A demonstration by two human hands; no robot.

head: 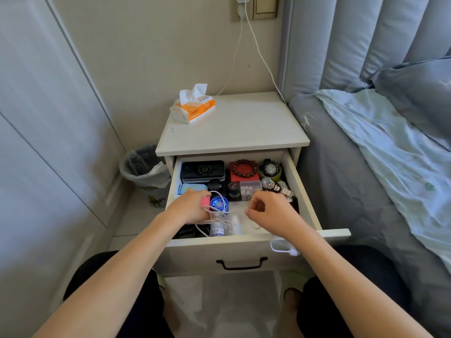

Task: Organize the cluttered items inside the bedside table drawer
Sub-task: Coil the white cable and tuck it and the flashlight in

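1. We judge the step in hand to be coiling the white cable (220,213), which lies tangled over the front of the open drawer (244,242).
2. Our left hand (191,207) has loops of the cable wound round its fingers and grips them, next to a pink item (205,200) and a blue round thing (219,204).
3. Our right hand (267,212) pinches the cable's run between thumb and fingers; both hands are clasped on the same cable.
4. One end of the cable, with its plug (292,252), hangs over the drawer front, outside it.
5. At the back the black case (202,170), the beads (244,168) on the red box and the watches (271,169) already sit in rows.
6. Next, we think, the right hand must feed the slack to the left, draw the dangling plug back in, and keep the line from snagging the small bottle (218,231) under it.
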